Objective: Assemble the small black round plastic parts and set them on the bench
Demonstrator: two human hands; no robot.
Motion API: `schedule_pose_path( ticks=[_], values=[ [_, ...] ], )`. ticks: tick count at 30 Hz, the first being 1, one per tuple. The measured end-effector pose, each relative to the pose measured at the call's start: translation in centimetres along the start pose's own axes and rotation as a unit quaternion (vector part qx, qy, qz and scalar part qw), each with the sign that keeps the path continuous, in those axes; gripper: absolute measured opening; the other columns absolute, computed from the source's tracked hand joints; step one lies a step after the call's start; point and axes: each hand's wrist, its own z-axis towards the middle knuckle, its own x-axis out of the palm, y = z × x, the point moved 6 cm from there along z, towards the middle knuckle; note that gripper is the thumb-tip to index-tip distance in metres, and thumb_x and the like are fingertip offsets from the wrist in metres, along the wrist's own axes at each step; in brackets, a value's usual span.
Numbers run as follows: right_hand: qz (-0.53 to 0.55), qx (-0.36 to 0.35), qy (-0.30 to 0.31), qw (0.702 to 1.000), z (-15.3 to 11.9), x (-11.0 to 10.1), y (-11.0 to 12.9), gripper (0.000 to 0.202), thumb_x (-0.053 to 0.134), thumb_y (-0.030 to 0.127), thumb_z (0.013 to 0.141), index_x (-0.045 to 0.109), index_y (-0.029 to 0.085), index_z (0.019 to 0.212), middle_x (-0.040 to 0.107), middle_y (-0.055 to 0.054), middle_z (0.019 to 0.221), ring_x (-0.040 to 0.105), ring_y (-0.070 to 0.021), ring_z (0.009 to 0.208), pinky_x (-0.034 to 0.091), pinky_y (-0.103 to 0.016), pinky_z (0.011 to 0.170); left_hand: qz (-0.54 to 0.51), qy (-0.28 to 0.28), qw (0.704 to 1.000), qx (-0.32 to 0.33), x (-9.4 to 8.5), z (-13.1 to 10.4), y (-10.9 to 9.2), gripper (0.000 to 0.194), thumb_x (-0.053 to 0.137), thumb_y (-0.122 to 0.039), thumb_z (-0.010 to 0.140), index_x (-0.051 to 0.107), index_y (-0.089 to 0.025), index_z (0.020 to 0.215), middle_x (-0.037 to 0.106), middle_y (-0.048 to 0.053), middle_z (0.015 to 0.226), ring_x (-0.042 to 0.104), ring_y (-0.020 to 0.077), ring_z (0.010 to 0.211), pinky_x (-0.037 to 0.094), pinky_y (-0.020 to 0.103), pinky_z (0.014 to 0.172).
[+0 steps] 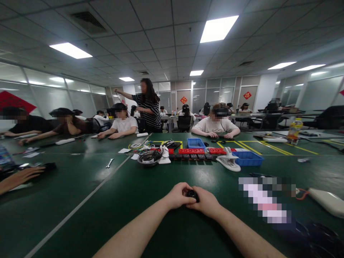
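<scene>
Both of my hands meet in front of me, low over the green table (150, 229). Between them is a small round black object (191, 194), its top showing a dark ring; its exact kind is too small to make out. My left hand (177, 195) curls its fingers and thumb round the left side of it. From the right, my right hand (206, 201) wraps the same object, thumb across its near side. The underside of the object is hidden by my palms.
Ahead lie a metal bowl (149, 157) of dark parts, white clamps (229, 159), red power strips (191, 151) and blue bins (248, 158). A wrench (109, 163) lies left. At right are a white power bank (327, 201) and a bottle (294, 130). A co-worker's hand (27, 176) rests far left.
</scene>
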Motion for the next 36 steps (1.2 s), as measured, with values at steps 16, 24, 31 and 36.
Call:
schedule_pose_path(
  ticks=[16,24,31,36],
  values=[
    [0.136,-0.032,0.096,0.986,0.0,-0.3,-0.5,0.038,0.062,0.028,0.058,0.056,0.019,0.095,0.060,-0.001,0.087,0.054,-0.0168,0.076,0.038,-0.023,0.063,-0.004,0.010,1.000,-0.003,-0.1,-0.3,-0.5,0.039,0.068,-0.030,0.053,0.052,-0.013,0.085,0.046,-0.003,0.067,0.040,0.0065,0.056,0.033,0.018,0.051],
    [0.139,-0.024,0.096,0.985,0.2,-0.2,-0.7,0.034,0.061,0.026,0.059,0.058,0.018,0.092,0.060,-0.001,0.086,0.053,-0.0167,0.076,0.039,-0.024,0.065,-0.007,0.011,1.000,-0.009,0.0,-0.3,-0.5,0.040,0.068,-0.029,0.053,0.052,-0.013,0.085,0.046,-0.004,0.065,0.039,0.0061,0.055,0.031,0.017,0.049],
    [0.192,-0.040,0.142,0.970,-0.1,-0.2,-0.2,0.029,0.058,0.021,0.062,0.057,0.016,0.089,0.059,0.001,0.077,0.053,-0.0135,0.069,0.038,-0.020,0.058,-0.014,0.021,1.000,-0.008,-0.1,-0.3,-0.5,0.040,0.068,-0.029,0.053,0.052,-0.012,0.085,0.047,-0.003,0.066,0.040,0.0062,0.056,0.031,0.018,0.049],
    [0.177,-0.009,0.135,0.975,0.0,-0.2,-0.3,0.028,0.060,0.021,0.060,0.058,0.015,0.087,0.060,0.001,0.077,0.052,-0.0128,0.068,0.037,-0.020,0.058,-0.016,0.024,1.000,-0.010,0.0,-0.3,-0.5,0.041,0.069,-0.029,0.053,0.052,-0.013,0.086,0.049,-0.002,0.068,0.042,0.0070,0.057,0.032,0.018,0.051]
  ],
)
